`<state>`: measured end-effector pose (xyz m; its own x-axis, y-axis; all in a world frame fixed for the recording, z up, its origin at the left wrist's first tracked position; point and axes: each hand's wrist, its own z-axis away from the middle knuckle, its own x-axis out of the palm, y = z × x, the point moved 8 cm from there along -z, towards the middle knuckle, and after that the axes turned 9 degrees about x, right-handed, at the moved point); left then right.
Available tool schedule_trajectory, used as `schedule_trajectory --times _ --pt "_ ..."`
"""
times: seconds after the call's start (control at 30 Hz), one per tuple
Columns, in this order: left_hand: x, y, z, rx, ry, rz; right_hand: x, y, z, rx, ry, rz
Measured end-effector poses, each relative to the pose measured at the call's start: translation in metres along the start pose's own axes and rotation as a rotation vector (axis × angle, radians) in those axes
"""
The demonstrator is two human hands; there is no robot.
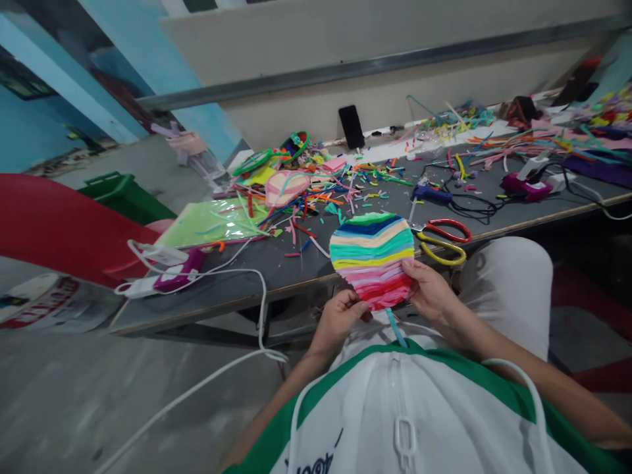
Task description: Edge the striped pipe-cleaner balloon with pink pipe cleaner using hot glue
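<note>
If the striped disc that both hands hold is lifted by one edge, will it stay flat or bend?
Probably it stays flat: the striped disc rises above the left hand and right hand, gripped only at its lower edge, without drooping. It seems light, since fingers alone carry it. Its fuzzy strips look soft, so likely not slippery.

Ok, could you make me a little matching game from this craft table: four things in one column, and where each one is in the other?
Things:
1 striped disc
2 scissors
3 phone
4 green bin

Places:
A propped against the wall
B held by the left hand and right hand
C on the floor, left of the table
D lying by the table's front edge

Pairs: 1-B, 2-D, 3-A, 4-C
</note>
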<state>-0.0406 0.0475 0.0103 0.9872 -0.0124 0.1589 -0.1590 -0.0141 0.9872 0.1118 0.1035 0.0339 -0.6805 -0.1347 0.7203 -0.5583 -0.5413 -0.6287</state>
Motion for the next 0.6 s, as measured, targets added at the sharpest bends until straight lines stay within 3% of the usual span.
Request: schedule_trajectory --times 0.27,0.43,0.6 --pt "0.005 -0.007 -0.006 -0.047 0.052 0.234 -0.002 -0.005 -0.006 -0.022 0.005 -0.009" --pt "0.013 0.018 -0.01 0.016 0.043 0.335 0.004 -0.005 -0.008 -0.081 -0.041 0.014" --pt "-0.005 0.053 -0.033 0.235 0.238 0.319 0.012 0.006 -0.003 -0.056 -0.074 0.043"
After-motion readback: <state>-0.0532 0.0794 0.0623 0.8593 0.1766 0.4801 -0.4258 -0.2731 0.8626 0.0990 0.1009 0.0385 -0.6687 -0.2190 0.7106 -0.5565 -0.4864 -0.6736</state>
